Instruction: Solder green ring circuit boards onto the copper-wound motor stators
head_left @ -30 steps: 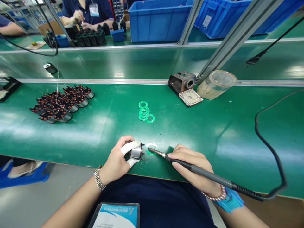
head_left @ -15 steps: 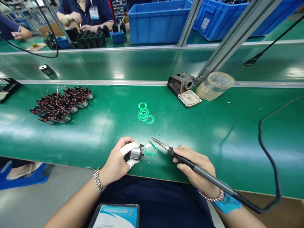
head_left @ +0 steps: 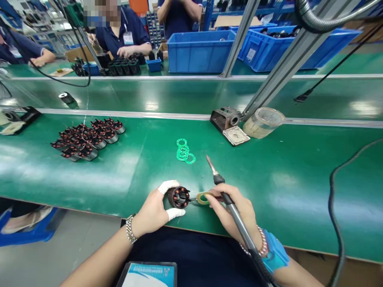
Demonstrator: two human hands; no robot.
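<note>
My left hand (head_left: 155, 207), with white covers on thumb and finger, grips a motor stator (head_left: 179, 197) whose copper windings face right. Between the fingertips of my right hand (head_left: 236, 211) is a ring-shaped circuit board (head_left: 202, 198), held just right of the stator. That same hand also keeps hold of a soldering iron (head_left: 236, 215), its tip pointing up and away. Whether the ring touches the stator's wires I cannot tell. Farther back on the green bench lie several more green ring boards (head_left: 182, 153), partly overlapping.
Several stators (head_left: 86, 139) stand grouped at the left. A soldering iron stand (head_left: 226, 118) with a sponge (head_left: 236, 135) and a cloudy plastic tub (head_left: 263, 122) are at the back right. The iron's black cable (head_left: 332, 199) loops at the right. Co-workers sit beyond blue bins (head_left: 200, 52).
My right hand has picked up the ring board that lay beside the stator, and the iron now points more upward. The stator has been turned to show its windings. The camera view has tilted up.
</note>
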